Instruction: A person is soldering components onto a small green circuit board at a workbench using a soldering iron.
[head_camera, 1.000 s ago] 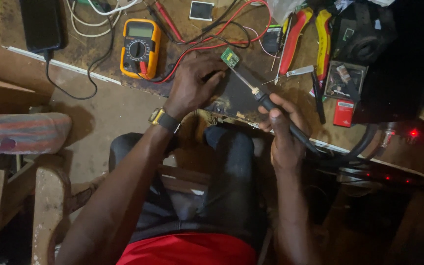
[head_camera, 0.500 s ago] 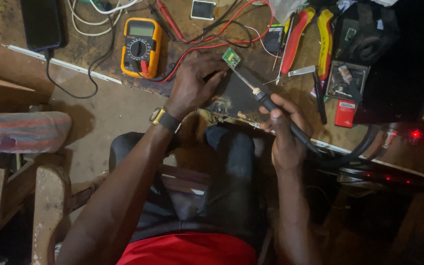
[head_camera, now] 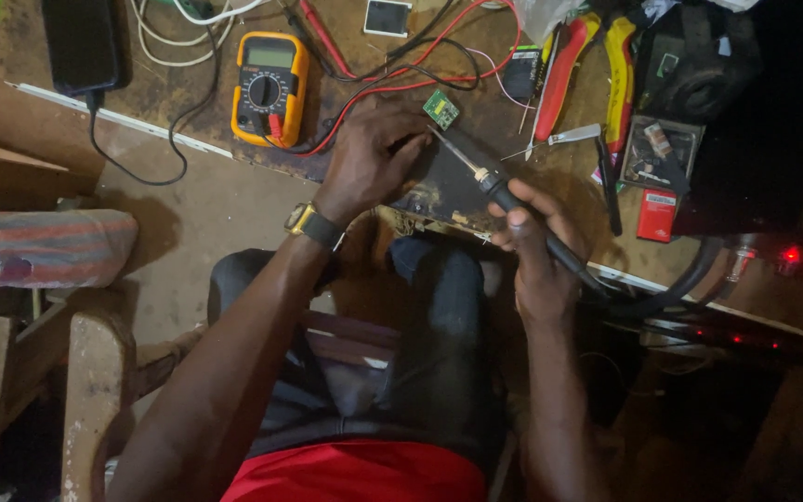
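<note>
Both arms are bare to the lower edge of the frame; no sleeves are visible. Left wrist: a wristwatch (head_camera: 312, 223) with a gold-coloured case and dark strap. Torso, bottom centre: a red garment (head_camera: 360, 472). Legs, centre: dark trousers (head_camera: 439, 325).

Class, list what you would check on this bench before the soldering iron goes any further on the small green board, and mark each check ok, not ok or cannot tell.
1. Left hand steadies the green circuit board: ok.
2. Right hand has a firm grip on the soldering iron handle: ok.
3. Iron tip meets the board: cannot tell.
4. Fingers away from the tip: cannot tell.
5. Multimeter leads away from the iron: ok.
</note>
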